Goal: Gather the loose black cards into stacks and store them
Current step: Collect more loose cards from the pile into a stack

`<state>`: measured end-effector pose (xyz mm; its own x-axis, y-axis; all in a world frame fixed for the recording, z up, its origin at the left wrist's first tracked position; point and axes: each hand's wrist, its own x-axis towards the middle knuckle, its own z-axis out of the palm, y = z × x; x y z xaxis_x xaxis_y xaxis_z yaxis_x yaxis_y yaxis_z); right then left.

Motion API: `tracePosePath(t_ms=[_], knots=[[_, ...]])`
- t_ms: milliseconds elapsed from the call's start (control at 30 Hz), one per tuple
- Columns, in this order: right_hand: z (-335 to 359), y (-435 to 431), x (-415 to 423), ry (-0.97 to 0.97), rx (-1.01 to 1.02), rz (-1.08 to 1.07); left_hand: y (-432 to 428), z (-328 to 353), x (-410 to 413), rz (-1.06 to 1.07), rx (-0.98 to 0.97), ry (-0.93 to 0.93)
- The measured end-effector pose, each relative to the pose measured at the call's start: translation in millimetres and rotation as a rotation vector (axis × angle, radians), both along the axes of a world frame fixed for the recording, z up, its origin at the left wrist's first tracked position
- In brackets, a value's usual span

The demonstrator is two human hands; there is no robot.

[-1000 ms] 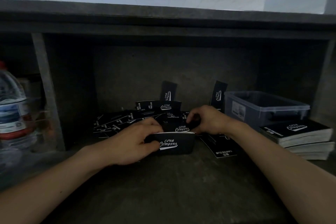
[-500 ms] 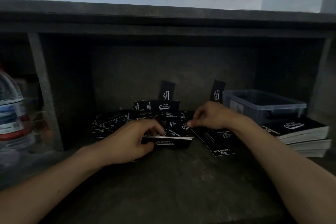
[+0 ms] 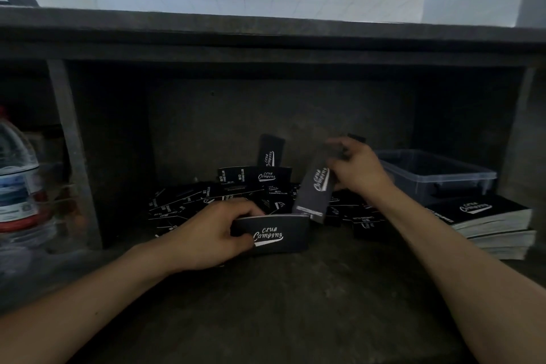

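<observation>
Lifting a single card (image 3: 315,195) clear of the heap, the right hand (image 3: 359,170) now pinches its top end. Its fingers are clamped on it, though blurred, where half a second ago the hand was down among the loose cards (image 3: 189,205) at the back of the shelf (image 3: 266,310). The card hangs on end, its lower edge just behind the right end of the stack (image 3: 276,235). The left hand (image 3: 211,233) grips that stack upright near the shelf's middle, thumb in front and fingers curled over the top. One more card looks about to join the stack, but many remain scattered. At the right edge wait finished stacks (image 3: 490,216) and a clear bin (image 3: 437,174).
</observation>
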<state>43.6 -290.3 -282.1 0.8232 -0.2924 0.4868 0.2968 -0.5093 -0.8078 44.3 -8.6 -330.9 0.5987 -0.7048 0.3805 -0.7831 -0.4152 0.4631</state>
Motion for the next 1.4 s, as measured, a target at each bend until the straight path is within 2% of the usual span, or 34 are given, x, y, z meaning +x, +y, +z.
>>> tracePosePath(t_ms=[33, 67, 133, 200, 333, 400, 500, 600, 767, 933, 967, 1100, 1167, 1233, 1300, 1367, 1400], knots=[[-1.6, 6.2, 0.3, 0.003, 0.149, 0.082, 0.2, -0.1, 1.1, 0.007, 0.003, -0.014], [-2.4, 12.7, -1.0, 0.009, 0.216, 0.122, 0.1, -0.3, 2.7, 0.018, 0.003, -0.031], [-4.0, 21.9, -2.5, 0.050, 0.283, 0.157, 0.1, -2.5, 6.6, 0.059, -0.010, -0.064], [-4.9, 24.3, -4.3, 0.214, 0.304, 0.229, 1.2, -3.6, 11.2, 0.145, -0.031, -0.038], [-8.0, 20.7, -13.0, 0.603, 0.053, 0.411, 2.6, -1.8, 15.9, 0.207, -0.116, 0.082], [-9.3, 16.7, -14.7, 0.676, -0.150, 0.435, 1.1, -1.5, 12.1, 0.142, -0.141, 0.128], [-12.8, 10.7, -7.5, 0.522, -0.380, 0.319, -0.4, -0.3, 4.0, 0.088, -0.110, 0.150], [-25.0, 4.1, 9.3, 0.320, -0.602, 0.183, 2.7, 2.9, 2.5, 0.043, -0.036, 0.061], [-41.0, 2.5, 22.0, 0.401, -0.836, 0.215, 1.9, 3.9, -1.2, 0.008, 0.030, -0.027], [-33.6, -2.7, 23.5, 0.431, -0.809, 0.132, 1.5, 1.0, 4.0, 0.090, 0.060, -0.109], [-31.5, -4.9, 23.1, 0.390, -0.748, 0.120, 1.6, 0.4, 4.8, 0.099, 0.070, -0.113], [-7.6, -8.9, 6.7, 0.232, -0.300, 0.229, 1.2, -1.5, 6.2, 0.126, 0.076, -0.102], [1.2, -5.6, -5.0, 0.303, -0.273, 0.336, 1.1, -1.6, 5.8, 0.123, 0.044, -0.093], [1.7, 2.6, -15.4, 0.492, -0.274, 0.517, 0.9, -0.5, 3.7, 0.130, 0.016, -0.047], [-2.4, 9.1, -15.3, 0.567, -0.186, 0.619, 0.4, 1.1, 1.5, 0.109, -0.033, 0.036], [-8.3, 10.3, -2.1, 0.446, -0.085, 0.483, -0.6, 1.5, -1.6, 0.065, -0.067, 0.116], [-11.1, 7.5, 5.8, 0.344, -0.118, 0.337, -0.6, 1.5, -3.4, 0.054, -0.068, 0.136]])
